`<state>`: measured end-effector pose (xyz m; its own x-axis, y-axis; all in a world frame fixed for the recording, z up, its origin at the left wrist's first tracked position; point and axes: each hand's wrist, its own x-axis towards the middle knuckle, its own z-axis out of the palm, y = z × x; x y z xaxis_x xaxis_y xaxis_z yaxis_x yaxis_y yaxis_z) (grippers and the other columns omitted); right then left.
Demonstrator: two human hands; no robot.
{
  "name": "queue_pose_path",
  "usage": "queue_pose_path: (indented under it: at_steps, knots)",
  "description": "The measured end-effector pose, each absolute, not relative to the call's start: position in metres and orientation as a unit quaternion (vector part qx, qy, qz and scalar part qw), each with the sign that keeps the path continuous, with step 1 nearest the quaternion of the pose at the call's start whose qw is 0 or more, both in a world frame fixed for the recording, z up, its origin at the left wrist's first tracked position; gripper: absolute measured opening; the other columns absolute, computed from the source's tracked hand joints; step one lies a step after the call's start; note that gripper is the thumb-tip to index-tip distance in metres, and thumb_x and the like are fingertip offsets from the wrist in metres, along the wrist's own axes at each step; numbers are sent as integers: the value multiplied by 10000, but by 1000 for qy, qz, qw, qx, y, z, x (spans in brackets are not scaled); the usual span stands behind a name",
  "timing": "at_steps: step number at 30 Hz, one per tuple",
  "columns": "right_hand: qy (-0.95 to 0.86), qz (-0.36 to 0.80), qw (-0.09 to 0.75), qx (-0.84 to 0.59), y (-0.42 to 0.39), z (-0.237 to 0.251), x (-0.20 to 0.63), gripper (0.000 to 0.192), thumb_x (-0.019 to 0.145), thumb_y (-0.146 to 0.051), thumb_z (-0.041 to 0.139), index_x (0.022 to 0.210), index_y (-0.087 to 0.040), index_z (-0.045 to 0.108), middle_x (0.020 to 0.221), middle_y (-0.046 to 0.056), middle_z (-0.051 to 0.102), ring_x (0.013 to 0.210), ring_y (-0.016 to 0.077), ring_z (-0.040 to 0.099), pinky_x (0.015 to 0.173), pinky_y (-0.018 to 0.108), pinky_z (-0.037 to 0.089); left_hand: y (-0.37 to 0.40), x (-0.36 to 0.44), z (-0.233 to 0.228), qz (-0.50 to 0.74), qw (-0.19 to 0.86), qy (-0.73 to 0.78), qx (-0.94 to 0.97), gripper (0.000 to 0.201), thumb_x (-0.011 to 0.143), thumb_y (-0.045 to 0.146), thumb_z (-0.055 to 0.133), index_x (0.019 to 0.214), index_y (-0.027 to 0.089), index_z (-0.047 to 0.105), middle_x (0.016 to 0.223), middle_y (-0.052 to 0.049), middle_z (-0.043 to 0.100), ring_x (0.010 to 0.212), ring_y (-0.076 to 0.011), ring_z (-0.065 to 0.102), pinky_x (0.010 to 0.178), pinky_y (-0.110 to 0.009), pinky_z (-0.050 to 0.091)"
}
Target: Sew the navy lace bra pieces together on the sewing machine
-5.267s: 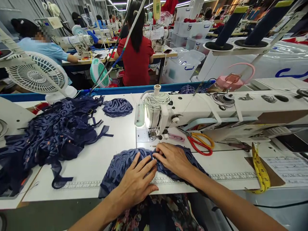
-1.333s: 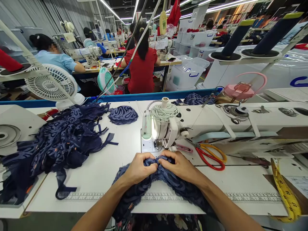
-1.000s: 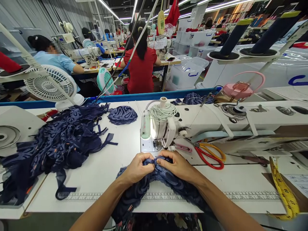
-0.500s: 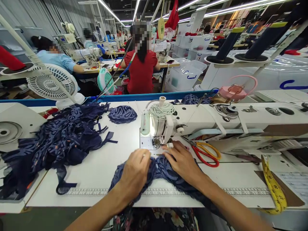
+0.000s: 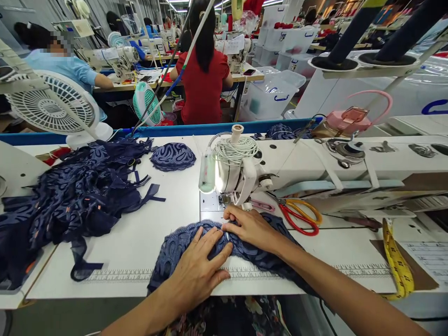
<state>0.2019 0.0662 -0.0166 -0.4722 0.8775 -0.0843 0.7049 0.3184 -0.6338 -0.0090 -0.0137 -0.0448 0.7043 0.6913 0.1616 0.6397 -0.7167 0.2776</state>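
Note:
A navy lace bra [image 5: 161, 259] lies on the white sewing table in front of the sewing machine [image 5: 235, 175]. Its two cups spread left and right of a narrow middle join. My left hand [image 5: 201, 263] rests flat on the left cup, fingers stretched toward the join. At the join's right side, my right hand [image 5: 250, 228] has its fingers curled and pinched on the lace, covering part of the right cup. Just behind my hands is the machine's needle area [image 5: 226, 200], with the bra lying in front of the presser foot.
Navy bra pieces are heaped [image 5: 94, 186] at the left, with one loose cup [image 5: 173, 157] beside them. Red-and-orange-handled scissors [image 5: 301, 217] lie under the machine arm. A yellow tape measure [image 5: 395, 261] hangs at the right. A white fan [image 5: 56, 102] stands behind the heap. Co-workers sit ahead.
My left hand has gone from curled fingers to lying flat on the left cup, which now shows more. My right hand has drawn its fingers together near the join. The view has tilted downward.

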Motion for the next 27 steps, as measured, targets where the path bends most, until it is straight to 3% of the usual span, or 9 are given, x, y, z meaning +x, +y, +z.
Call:
queue_pose_path:
  at_steps: [11,14,18,20,22,24,27]
  knots:
    - [-808,301,124,-492,70,-16,207,95,943,-278,511,927,-242,598,796,-21,620,742,150,569,692,262,393,-17,-10,-43,114,97,371,916,505,945,355,532,1425,241,429,1467,-180,418,1401,-354,339,1093,-647,323]
    - [-847,214,129,-469,60,-15,223,106,930,-268,551,1019,-242,602,970,31,630,902,202,567,789,314,415,-17,-13,-44,119,99,364,919,517,946,361,529,1434,230,418,1463,-182,415,1397,-353,338,1092,-642,326]
    - [-877,56,126,-460,48,-15,239,34,909,-181,554,897,-181,586,988,93,607,967,261,532,855,385,406,-22,-8,-38,181,101,367,907,423,930,320,558,1340,219,531,1357,-185,508,1294,-362,444,1027,-606,404]
    - [-878,3,133,-460,40,-11,236,106,934,-170,495,864,-167,575,919,100,616,901,256,555,846,392,413,-24,0,-29,231,162,403,871,338,936,318,543,1249,202,593,1151,-159,617,1102,-313,566,928,-504,484]
    - [-869,-47,158,-467,27,-3,224,163,957,-188,450,853,-165,574,811,83,616,775,235,571,787,380,425,-21,7,-17,260,302,447,801,299,962,364,484,1167,187,612,939,-94,648,878,-230,609,809,-377,511]
    - [-866,-54,191,-459,9,6,205,197,966,-202,430,834,-181,574,734,53,606,660,205,561,687,345,426,-12,12,-7,274,445,476,708,329,975,440,421,1011,176,613,775,-24,606,692,-162,569,665,-277,485]
    - [-891,29,220,-396,-18,15,180,185,957,-207,412,886,-216,582,773,30,637,693,193,603,653,312,462,5,13,2,342,496,523,603,368,916,503,500,736,183,509,620,47,466,556,-109,442,526,-219,385]
